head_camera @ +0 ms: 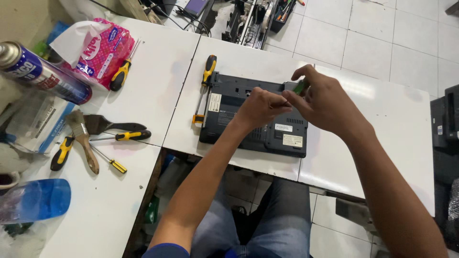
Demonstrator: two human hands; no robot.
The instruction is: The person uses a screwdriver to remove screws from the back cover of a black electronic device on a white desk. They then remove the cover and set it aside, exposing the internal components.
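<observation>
Head view: dark laptop point(248, 122) lying underside up on the white table point(382, 129), a yellow-and-black screwdriver point(204, 88) just beside its left edge; left hand point(260, 107) over the laptop's middle with fingers pinched together, on what cannot be told; right hand point(325, 102) above the laptop's far right corner, fingertips pinching a small green piece point(300, 87). Farther left on the adjoining table: two brushes point(93, 131), more yellow-handled screwdrivers point(119, 136), a pink tissue pack point(103, 50), a spray can point(43, 74)
</observation>
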